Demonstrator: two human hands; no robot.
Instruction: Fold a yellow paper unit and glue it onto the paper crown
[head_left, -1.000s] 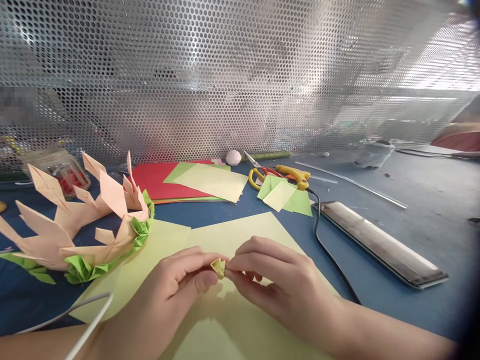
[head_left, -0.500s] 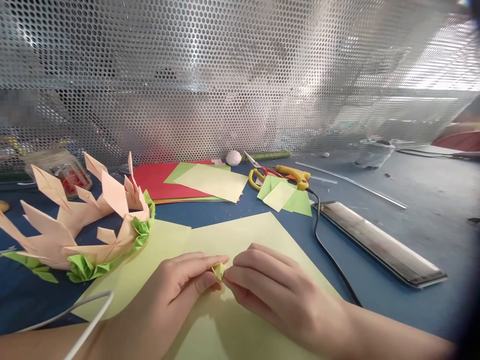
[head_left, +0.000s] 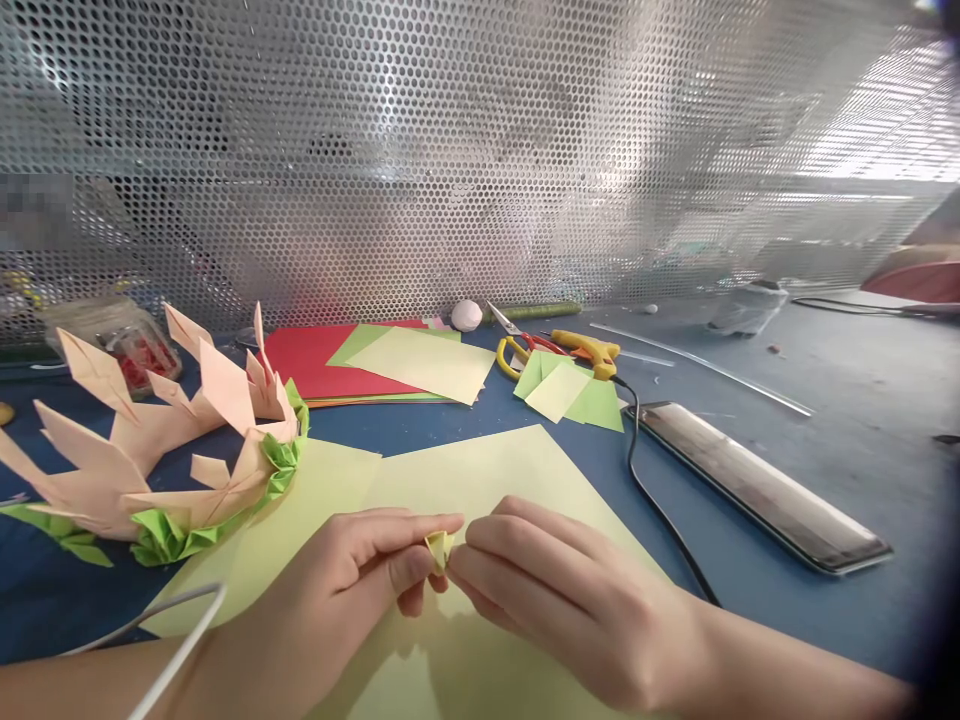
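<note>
"Shiny metal full of holes [head_left: 390,150] stands behind the blue tabletop [head_left: 840,420]. Where's the little paper?"

"Low down, near the middle. It's a small folded yellow paper [head_left: 438,549], and it sits right between the two hands, over a big pale yellow sheet [head_left: 472,475]."

"Who's got it?"

"The left hand [head_left: 367,565] pinches it. The paper is at the tips, with the thumb on one side and the pointing finger reaching over the top."

"Why hold it like that?"

"I think because it's so tiny. A tip pinch leaves the folds poking out, where the other side can be touched."

"What about the right hand [head_left: 562,590]?"

"Its fingers are curled in, and the tips meet the paper's right edge. I can't tell if they squeeze it, because the thumb is hidden."

"And why is the other stuff so spread out?"

"Maybe to give the hands room. The scissors [head_left: 535,342] lie back by the metal, the phone [head_left: 757,487] is off right, and the spiky peach paper ring [head_left: 229,385] sits on the left."
</note>
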